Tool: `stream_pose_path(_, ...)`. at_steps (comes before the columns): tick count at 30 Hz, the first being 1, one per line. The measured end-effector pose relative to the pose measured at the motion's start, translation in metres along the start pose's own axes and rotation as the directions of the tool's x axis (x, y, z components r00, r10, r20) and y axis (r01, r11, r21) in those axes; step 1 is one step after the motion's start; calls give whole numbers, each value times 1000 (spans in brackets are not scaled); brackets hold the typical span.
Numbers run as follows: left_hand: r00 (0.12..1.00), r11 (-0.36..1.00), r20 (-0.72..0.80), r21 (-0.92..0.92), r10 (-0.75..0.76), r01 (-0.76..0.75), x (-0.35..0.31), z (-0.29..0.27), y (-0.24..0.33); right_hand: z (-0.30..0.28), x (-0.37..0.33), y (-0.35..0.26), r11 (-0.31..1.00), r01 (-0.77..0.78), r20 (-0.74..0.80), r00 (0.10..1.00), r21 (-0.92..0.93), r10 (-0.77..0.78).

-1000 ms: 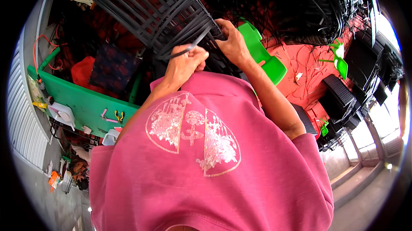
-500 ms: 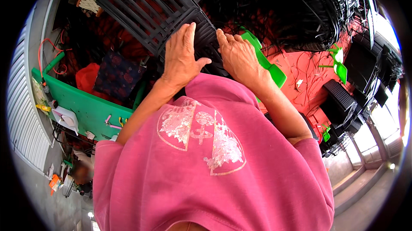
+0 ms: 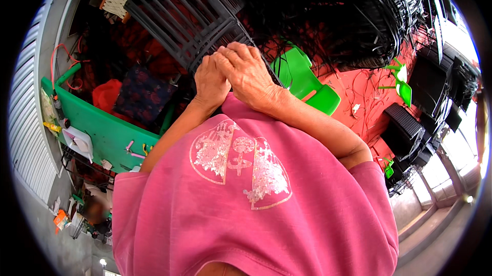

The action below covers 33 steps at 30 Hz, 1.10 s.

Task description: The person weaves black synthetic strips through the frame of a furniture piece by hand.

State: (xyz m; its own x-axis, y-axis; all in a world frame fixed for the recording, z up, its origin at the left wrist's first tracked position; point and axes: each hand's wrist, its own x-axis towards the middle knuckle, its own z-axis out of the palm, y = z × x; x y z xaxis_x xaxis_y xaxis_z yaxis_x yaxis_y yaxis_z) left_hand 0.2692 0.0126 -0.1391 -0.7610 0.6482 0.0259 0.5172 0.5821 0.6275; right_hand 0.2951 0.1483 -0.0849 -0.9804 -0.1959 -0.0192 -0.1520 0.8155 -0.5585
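A black slatted frame (image 3: 169, 19), partly woven across with black strips at its near end, stands in front of me. At that woven end my left hand (image 3: 210, 80) is closed, fingers curled and partly covered by the other hand. My right hand (image 3: 247, 73) lies against it, its fingers bent over the left fingers and pressed together. Both hands sit at the frame's near edge, close to my shirt. What the fingers grip is hidden beneath them.
A green plastic chair (image 3: 300, 78) stands right of my hands on the red floor (image 3: 353, 89). Loose black strips (image 3: 379, 14) are heaped at the far right. On the left are a green table (image 3: 102, 132), a dark patterned cushion (image 3: 143, 91) and another person (image 3: 97, 207).
My right hand has moved left, onto my left hand. The raised, spread fingers of my left hand have curled down. The green chair shows more fully.
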Motion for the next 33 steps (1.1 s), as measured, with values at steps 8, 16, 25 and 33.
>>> stream_pose_path(8, 604, 293, 763, -538, -230, 790, 14, -86, -25, 15, 14, -13, 979, 189, 119, 977, -73, -179)
stream_pose_path(16, 524, 419, 849, -450, -75, 789, 72, -158, 15, -23, 51, -11, 977, 27, 82, 996, 213, -46)
stream_pose_path(25, 394, 757, 886, -81, -243, 649, 40, -217, -32, -43, 31, 51, 738, -271, -29, 930, 617, 366)
stream_pose_path(33, 986, 881, 145, 474, -79, 1, 59, -324, -36, -70, 28, 57, 949, -59, 306, 951, 309, -40)
